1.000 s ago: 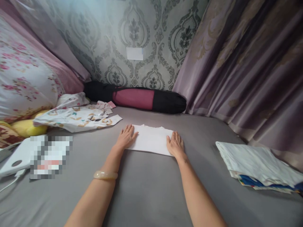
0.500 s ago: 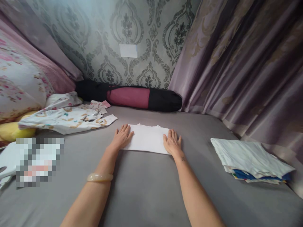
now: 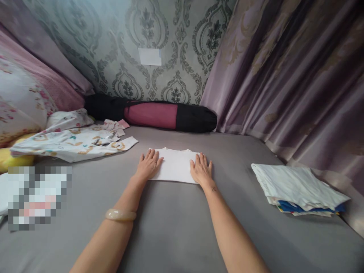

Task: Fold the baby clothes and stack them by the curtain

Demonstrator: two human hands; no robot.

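A white folded garment (image 3: 176, 167) lies flat on the grey bed sheet (image 3: 170, 220) in front of me, its outline roughly rectangular. My left hand (image 3: 149, 163) rests palm down on its left end, fingers spread. On the right end my right hand (image 3: 201, 168) also presses flat, with the fingers pointing away from me and the thumb apart. The garment's far edge is slightly uneven, and its two ends are partly hidden under my hands.
On the right sits a stack of folded clothes (image 3: 301, 187). A printed white garment (image 3: 76, 142) lies loosely spread at the left, beside a yellow cushion-like thing (image 3: 19, 161). Against the wall lies a long black and maroon bag (image 3: 153, 115). A purple curtain (image 3: 256, 76) hangs on the right.
My hands stay flat on the white garment and have come slightly closer together, the left shifting right and the right shifting left. The whole view has moved a little.
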